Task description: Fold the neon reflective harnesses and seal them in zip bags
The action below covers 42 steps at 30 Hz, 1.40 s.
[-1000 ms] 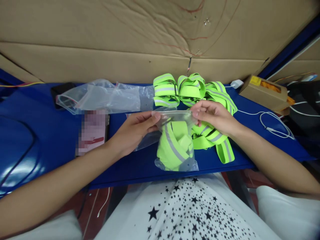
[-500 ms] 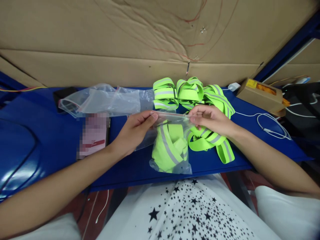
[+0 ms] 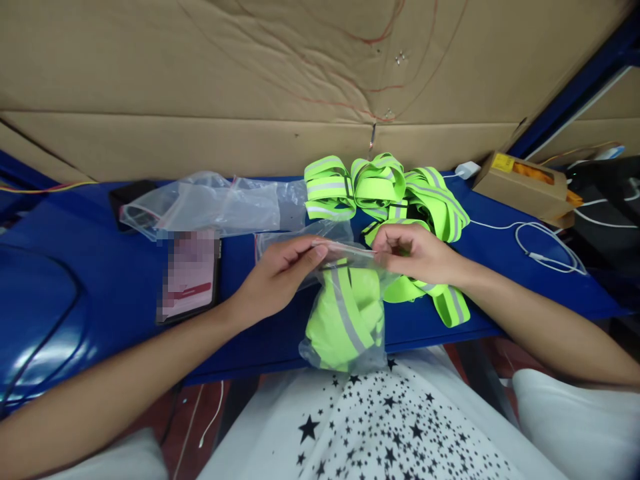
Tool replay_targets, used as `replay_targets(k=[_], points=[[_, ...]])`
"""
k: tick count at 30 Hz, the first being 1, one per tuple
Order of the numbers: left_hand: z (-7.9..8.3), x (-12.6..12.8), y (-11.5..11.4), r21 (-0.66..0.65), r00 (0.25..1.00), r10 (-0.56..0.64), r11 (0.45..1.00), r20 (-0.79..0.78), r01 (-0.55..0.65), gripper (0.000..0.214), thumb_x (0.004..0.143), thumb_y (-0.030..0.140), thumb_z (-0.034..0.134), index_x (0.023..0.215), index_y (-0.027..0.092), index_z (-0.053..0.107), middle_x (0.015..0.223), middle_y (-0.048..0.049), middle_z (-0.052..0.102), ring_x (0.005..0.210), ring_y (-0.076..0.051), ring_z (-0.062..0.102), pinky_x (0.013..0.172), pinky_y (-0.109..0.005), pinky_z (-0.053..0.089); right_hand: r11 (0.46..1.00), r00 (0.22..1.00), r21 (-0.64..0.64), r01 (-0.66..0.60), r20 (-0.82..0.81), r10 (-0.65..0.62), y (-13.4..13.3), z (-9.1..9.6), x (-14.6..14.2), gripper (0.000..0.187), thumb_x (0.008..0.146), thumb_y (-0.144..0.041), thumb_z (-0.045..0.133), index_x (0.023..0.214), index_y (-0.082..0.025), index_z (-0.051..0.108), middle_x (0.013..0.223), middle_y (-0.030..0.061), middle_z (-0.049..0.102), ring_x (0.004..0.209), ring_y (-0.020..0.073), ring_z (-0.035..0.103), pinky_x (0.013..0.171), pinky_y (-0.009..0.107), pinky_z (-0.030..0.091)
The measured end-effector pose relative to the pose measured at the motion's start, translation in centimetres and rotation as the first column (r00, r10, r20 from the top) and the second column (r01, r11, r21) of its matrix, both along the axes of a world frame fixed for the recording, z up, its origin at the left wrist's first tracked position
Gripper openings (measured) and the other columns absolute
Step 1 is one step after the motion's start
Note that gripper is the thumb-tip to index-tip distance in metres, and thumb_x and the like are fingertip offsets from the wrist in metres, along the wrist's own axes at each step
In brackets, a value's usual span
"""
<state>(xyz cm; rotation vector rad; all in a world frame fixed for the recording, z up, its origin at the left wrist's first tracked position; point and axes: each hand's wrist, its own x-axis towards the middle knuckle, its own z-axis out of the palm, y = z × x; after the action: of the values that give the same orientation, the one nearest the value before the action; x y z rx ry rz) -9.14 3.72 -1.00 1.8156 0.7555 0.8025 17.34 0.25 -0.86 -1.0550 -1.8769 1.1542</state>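
Nearest, below both hands, was a white shirt [image 3: 380, 427] with black stars. The clear zip-seal bag [image 3: 361, 260] had just come down and nearer the body: its lower end, seen earlier over the blue surface [image 3: 250, 353], now overlapped the front edge and reached the shirt in view. Whether it touched either could not be told. Inside, below and between the two grips, sat a folded lime-yellow reflective strap [image 3: 330, 333].

The left grip [image 3: 283, 270] was clamped, thumb over fingers, on the left end of the bag's mouth; the right grip [image 3: 417, 253] pinched the right end with curled fingers. The strip between them, nearly level a second ago, now slanted down toward the right grip. With the strap lying below it, the strip seemed free of the contents, though whether it was sealed could not be made out.

Loose reflective straps [image 3: 453, 303] lay beneath and beside the right grip. Just beyond the left grip a flat clear bag [image 3: 330, 230] now showed more fully; left of that grip lay a phone [image 3: 193, 273]. Farther off, beyond both grips, rested three strap coils [image 3: 377, 180] and more clear bags [image 3: 215, 207].
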Motion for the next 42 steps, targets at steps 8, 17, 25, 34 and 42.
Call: replay_targets(k=[8,17,25,34,42], points=[[-0.3,0.1,0.0,-0.085,1.0,-0.01,0.996,0.015,0.011,0.035,0.096,0.05,0.066,0.109,0.021,0.08,0.105,-0.0054,0.08,0.101,-0.021,0.072,0.092,-0.028,0.057,0.995,0.995,-0.045,-0.089,0.042,0.091,0.1,0.6,0.4,0.019,0.094,-0.031,0.067,0.087,-0.014,0.064,0.067,-0.0042,0.053,0.059,0.0067,0.045,0.054,0.02,0.034],[-0.5,0.2,0.2,-0.085,1.0,-0.008,0.996,-0.007,0.007,0.035,0.097,0.05,0.064,0.098,0.019,0.08,0.094,-0.0052,0.079,0.091,-0.02,0.071,0.085,-0.029,0.056,0.993,0.991,-0.094,-0.07,0.105,0.079,0.0,1.1,0.9,0.027,0.092,-0.037,0.072,0.081,-0.015,0.061,0.064,-0.0047,0.052,0.058,0.0061,0.043,0.052,0.019,0.033],[-0.2,0.0,0.0,-0.175,0.999,-0.031,0.984,-0.028,0.025,0.046,0.097,0.058,0.061,0.121,0.022,0.077,0.122,-0.0066,0.077,0.112,-0.026,0.07,0.099,-0.034,0.055,0.99,0.997,-0.121,-0.078,-0.001,0.079,0.0,1.0,0.1,0.027,0.092,-0.04,0.072,0.095,-0.014,0.068,0.076,-0.0013,0.063,0.064,0.0076,0.053,0.058,0.021,0.041],[-1.3,0.2,0.3,-0.376,0.987,0.124,0.923,0.106,-0.075,0.034,0.084,0.051,0.08,0.096,0.019,0.08,0.092,-0.004,0.076,0.086,-0.016,0.069,0.071,-0.023,0.06,0.985,0.999,-0.17,-0.036,-0.017,0.034,0.0,0.2,-0.2,0.028,0.086,-0.036,0.078,0.101,-0.015,0.07,0.071,-0.0031,0.063,0.06,0.0071,0.053,0.055,0.021,0.039],[-0.8,0.1,0.0,-0.313,0.997,0.081,0.947,0.017,-0.071,0.045,0.083,0.058,0.077,0.103,0.017,0.078,0.099,-0.0071,0.078,0.088,-0.02,0.072,0.069,-0.026,0.062,0.986,1.0,-0.169,-0.015,0.024,0.019,-0.3,0.2,-0.6,0.031,0.085,-0.037,0.079,0.105,-0.014,0.073,0.071,-0.0026,0.062,0.056,0.0062,0.048,0.051,0.021,0.035]])
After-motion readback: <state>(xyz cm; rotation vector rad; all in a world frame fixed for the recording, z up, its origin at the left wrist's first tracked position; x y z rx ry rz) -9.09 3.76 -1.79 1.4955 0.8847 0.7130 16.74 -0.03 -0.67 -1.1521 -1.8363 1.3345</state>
